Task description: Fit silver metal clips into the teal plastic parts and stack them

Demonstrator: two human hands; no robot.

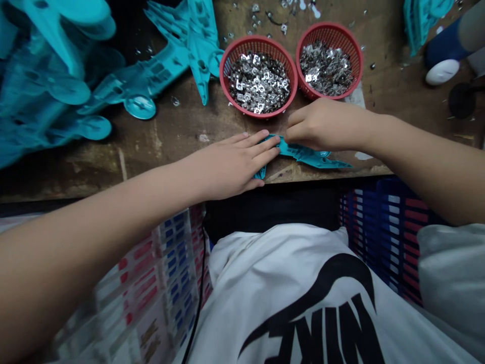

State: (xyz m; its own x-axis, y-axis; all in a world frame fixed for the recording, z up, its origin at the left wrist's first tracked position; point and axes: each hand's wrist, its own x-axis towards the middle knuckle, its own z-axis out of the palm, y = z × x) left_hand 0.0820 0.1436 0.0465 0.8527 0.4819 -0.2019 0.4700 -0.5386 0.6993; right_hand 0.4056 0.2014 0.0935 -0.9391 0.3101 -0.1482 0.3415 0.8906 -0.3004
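Note:
A teal plastic part [308,155] with a pointed end lies along the front edge of the wooden table. My left hand [238,164] rests flat over its left end, fingers stretched out and slightly apart, with the fingertips touching it. Over the middle of the same part, my right hand [320,125] is closed with its fingers bent down; what they hold, if anything, is hidden. Just beyond my hands stand two red baskets, the left one [258,115] and the right one [359,55], both filled with small shiny metal pieces [261,83].
A large heap of teal plastic parts [41,96] covers the table's left side, and more teal parts [189,40] lie nearer the middle. Loose metal bits are scattered at the back. A blue cylindrical object [447,45] is at right. Plastic crates [394,227] stand below the edge.

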